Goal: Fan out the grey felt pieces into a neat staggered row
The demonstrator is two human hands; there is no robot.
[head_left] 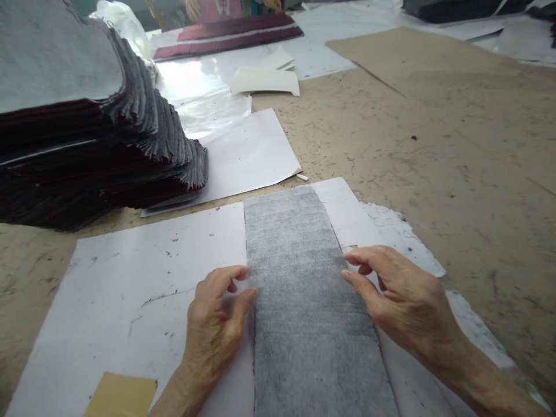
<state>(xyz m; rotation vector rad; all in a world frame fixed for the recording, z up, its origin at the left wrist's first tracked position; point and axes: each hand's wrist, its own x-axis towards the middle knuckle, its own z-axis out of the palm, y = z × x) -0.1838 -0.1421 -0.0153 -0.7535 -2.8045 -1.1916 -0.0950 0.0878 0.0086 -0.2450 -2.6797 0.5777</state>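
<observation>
A long grey felt-like strip (304,289), made of several overlapping pieces, lies lengthwise on white paper sheets (143,272). My left hand (217,324) rests at the strip's left edge, thumb and forefinger curled and touching that edge. My right hand (399,295) sits at the strip's right edge, thumb and forefinger bent onto it. Neither hand lifts the strip; both press or pinch its edges.
A tall stack of dark maroon and grey fabric pieces (87,133) stands at the left. More white paper (247,150) and clear plastic (204,87) lie beyond. A tan card (121,397) is near my left wrist. Brown board (434,116) covers the right of the table.
</observation>
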